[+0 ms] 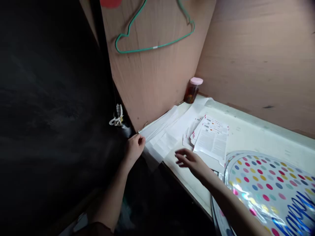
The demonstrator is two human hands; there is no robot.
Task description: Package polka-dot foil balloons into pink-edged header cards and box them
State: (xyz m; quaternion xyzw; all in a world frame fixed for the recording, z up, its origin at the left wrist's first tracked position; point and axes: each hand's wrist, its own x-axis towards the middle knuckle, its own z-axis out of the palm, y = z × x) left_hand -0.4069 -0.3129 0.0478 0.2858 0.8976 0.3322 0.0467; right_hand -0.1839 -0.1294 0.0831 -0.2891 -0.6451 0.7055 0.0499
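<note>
My left hand [135,147] is closed at the near left corner of the table, against the end of a spread of thin white sheets [163,137]. Its fingers are curled, and what lies inside them is hidden. Over the table's front edge hovers my right hand [189,161], fingers loosely bent and apart, with nothing in it. Just beyond it lies a fanned stack of printed white cards [213,139] with red-marked edges. Flat foil balloons [268,186] with coloured dots and blue lettering lie beneath my right forearm.
A jar with a pink lid [193,90] stands in the back corner of the white table [248,131]. A green hanger [155,48] hangs on the wooden panel. Light-coloured clips [117,118] hang beside the panel's edge, next to a dark area on the left.
</note>
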